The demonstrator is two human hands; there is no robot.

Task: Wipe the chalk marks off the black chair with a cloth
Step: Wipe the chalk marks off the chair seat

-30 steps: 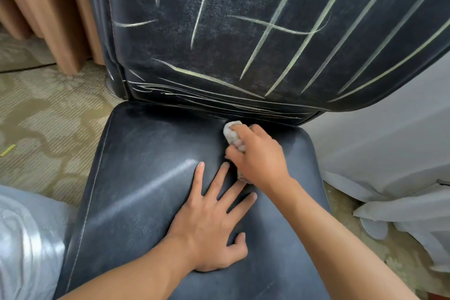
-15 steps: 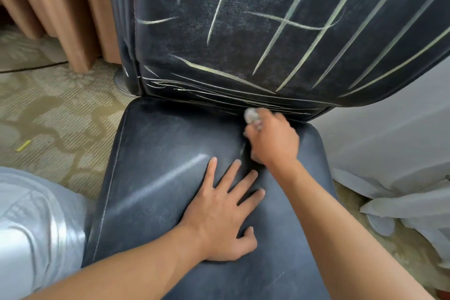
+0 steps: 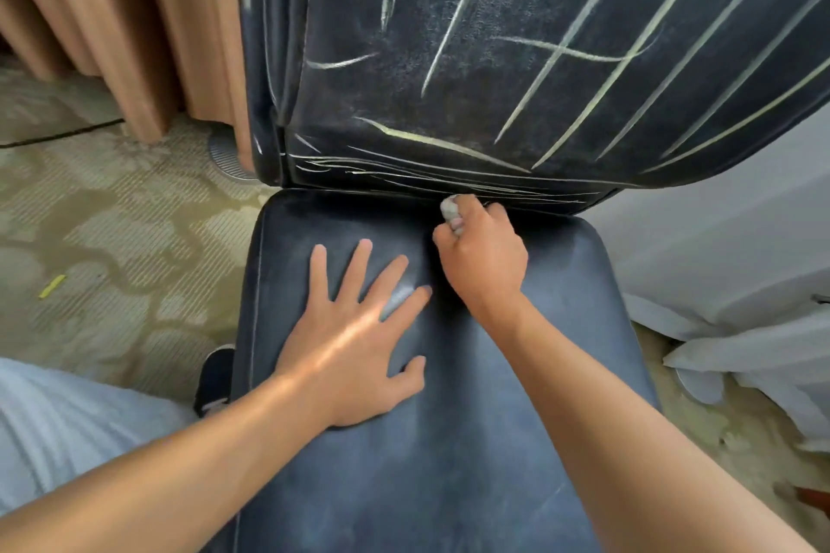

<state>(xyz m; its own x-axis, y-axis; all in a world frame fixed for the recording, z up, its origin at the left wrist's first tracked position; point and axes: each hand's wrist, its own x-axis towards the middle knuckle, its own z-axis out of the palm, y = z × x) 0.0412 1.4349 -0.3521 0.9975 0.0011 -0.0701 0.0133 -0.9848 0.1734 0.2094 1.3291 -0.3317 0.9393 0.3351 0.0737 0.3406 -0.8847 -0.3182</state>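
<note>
Chair seat (image 3: 471, 440) near centre, backrest (image 3: 516, 36) rising at its far edge. Left hand (image 3: 355, 341) flat on seat, left of right hand (image 3: 483, 251). Right hand at far seat edge, cloth (image 3: 450, 209) against the crease. Curtain (image 3: 112, 22) far left; carpet (image 3: 112, 238) left of seat.

My left hand (image 3: 359, 341) lies flat on the black chair (image 3: 449, 440) seat, fingers spread toward twelve o'clock. At its one o'clock my right hand (image 3: 485, 256) grips a wadded grey cloth (image 3: 450, 208) against the seam under the backrest, where pale chalk marks (image 3: 453, 146) streak. Carpet (image 3: 112, 238) lies at nine o'clock, curtain (image 3: 134, 13) at eleven.
</note>
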